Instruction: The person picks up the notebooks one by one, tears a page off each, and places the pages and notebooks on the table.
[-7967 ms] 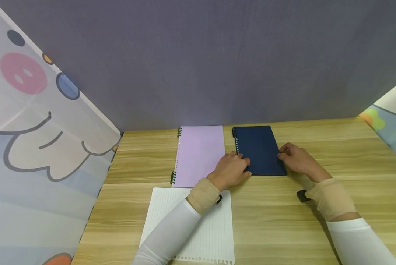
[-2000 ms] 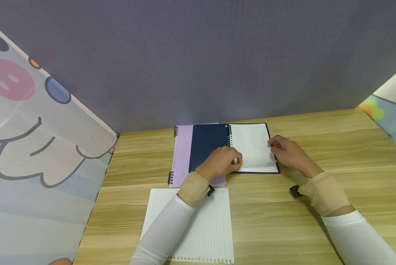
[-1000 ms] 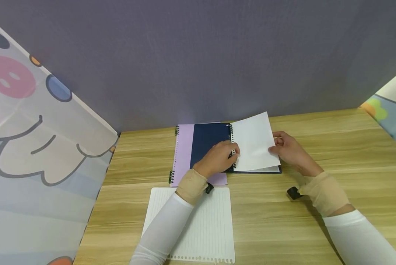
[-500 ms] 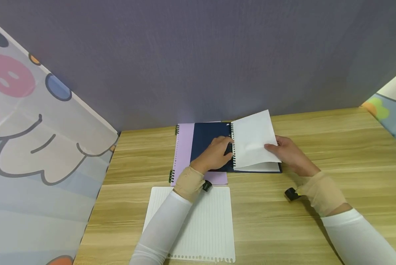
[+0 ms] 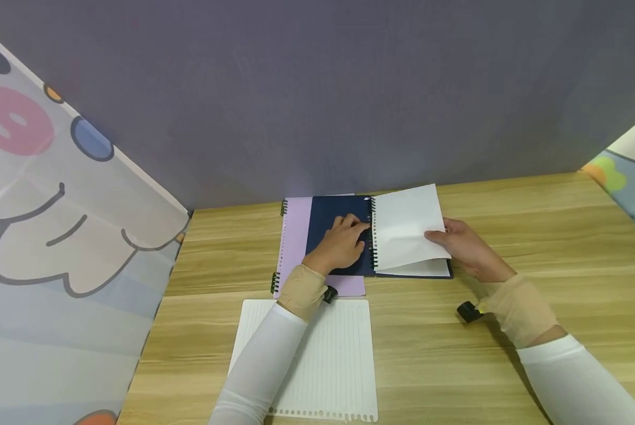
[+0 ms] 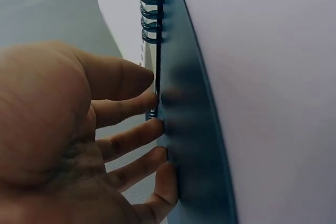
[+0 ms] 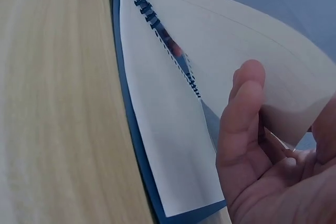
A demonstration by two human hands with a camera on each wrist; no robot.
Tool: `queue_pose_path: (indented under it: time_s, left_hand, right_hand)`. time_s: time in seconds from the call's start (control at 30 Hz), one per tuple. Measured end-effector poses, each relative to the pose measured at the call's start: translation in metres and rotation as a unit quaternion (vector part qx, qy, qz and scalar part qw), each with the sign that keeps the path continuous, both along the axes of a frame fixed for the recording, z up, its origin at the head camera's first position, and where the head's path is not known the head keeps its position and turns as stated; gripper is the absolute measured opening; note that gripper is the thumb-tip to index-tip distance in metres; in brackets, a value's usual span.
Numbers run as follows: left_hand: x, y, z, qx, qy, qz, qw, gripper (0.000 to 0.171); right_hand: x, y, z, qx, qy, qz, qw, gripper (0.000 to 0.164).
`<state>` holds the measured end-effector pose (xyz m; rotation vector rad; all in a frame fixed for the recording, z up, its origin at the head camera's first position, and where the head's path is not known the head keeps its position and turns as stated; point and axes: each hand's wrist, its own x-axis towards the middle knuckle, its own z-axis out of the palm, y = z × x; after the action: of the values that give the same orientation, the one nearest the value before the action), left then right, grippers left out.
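Observation:
A dark blue ring-bound notebook [image 5: 322, 211] lies spread with its cover turned over to the left. My right hand [image 5: 468, 248] pinches the right edge of a white page [image 5: 404, 215], thumb on top and fingers beneath. In the right wrist view the lifted page [image 7: 252, 30] bows away from the white leaf [image 7: 163, 129] under it. My left hand [image 5: 340, 243] rests on the turned cover, its extended fingers touching it beside the binding. The left wrist view shows those fingertips against the blue cover [image 6: 191, 129], just by the black rings [image 6: 151, 11].
A lilac spiral notebook [image 5: 293, 236] lies partly under the blue cover. Nearer the front, a loose lined sheet [image 5: 338, 354] with a ragged punched edge lies below my left forearm. A grey panel [image 5: 317, 100] rises behind the wooden table [image 5: 413, 354].
The blue notebook was closed and is now spread over the lilac one. My right hand has lifted a page; my left has moved off the rings onto the cover.

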<state>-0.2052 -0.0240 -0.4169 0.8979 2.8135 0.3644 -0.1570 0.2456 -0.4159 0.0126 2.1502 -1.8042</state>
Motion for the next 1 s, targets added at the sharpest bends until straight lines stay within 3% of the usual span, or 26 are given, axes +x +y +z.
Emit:
queue_pose_path:
  time_s: [0.27,0.63,0.87,1.0]
  left_hand:
    - [-0.0041,0.0028,-0.0035,-0.019,0.016,0.001,0.9997,0.045]
    - [-0.0059,0.001,0.001,-0.001,-0.027,0.003,0.9996,0.05]
    - [-0.0057,0.0064,-0.0006,-0.055,-0.024,0.021,0.998,0.047]
    - [-0.0052,0.0093,0.0016,-0.067,-0.025,0.024,0.9972,0.045]
  right_hand:
    - [0.0002,0.0015,-0.0006,-0.037,-0.006,0.007,0.999,0.051]
    - [-0.0015,0.0012,-0.0013,-0.083,-0.04,0.005,0.996,0.051]
    - [-0.0016,0.0021,-0.0013,-0.046,-0.04,0.011,0.998,0.055]
    - [-0.0023,0.0023,-0.0002,0.018,-0.044,-0.004,0.999,0.075]
